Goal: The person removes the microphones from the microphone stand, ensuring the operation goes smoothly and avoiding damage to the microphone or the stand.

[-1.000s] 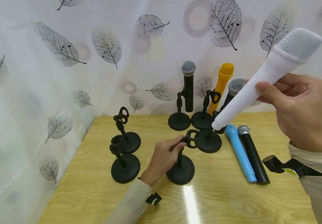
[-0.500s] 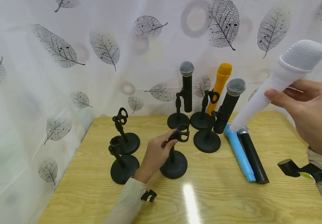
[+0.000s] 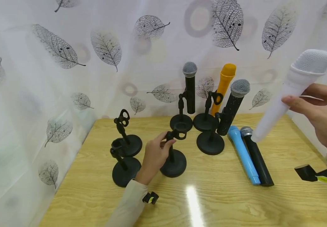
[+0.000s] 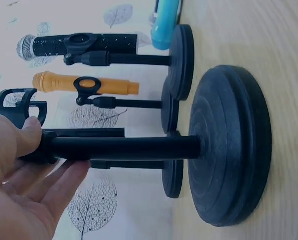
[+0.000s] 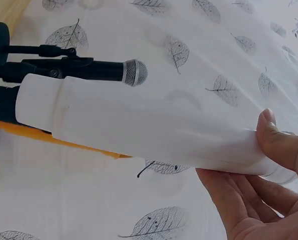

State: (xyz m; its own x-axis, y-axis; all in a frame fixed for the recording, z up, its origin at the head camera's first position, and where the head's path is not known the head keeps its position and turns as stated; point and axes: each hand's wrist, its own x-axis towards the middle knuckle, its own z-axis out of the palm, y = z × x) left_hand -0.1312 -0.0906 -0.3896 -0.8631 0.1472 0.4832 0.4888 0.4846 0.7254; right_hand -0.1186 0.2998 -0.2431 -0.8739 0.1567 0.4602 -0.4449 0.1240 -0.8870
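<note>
My left hand (image 3: 153, 157) pinches the top of a black microphone stand (image 3: 174, 164) just under its ring clip (image 3: 181, 135). In the left wrist view the thumb and fingers grip the pole below the clip, which holds no microphone, and the round base stands close to the tabletop. My right hand (image 3: 324, 115) holds a white microphone (image 3: 275, 110) in the air at the right, thumb on the near side of its body. The microphone tilts, its mesh head up and its tail down to the left. In the right wrist view the fingers wrap the body near the head.
Behind, a black microphone (image 3: 190, 91), an orange microphone (image 3: 223, 86) and a speckled black microphone (image 3: 231, 110) sit in stands. A blue microphone (image 3: 244, 157) and another black microphone (image 3: 258, 160) lie on the wooden table (image 3: 223, 198). Two bare stands (image 3: 126, 171) are at the left.
My left hand has shifted the stand leftward and slightly away, and its clip has turned. The white microphone has moved right and down in my right hand, becoming more upright.
</note>
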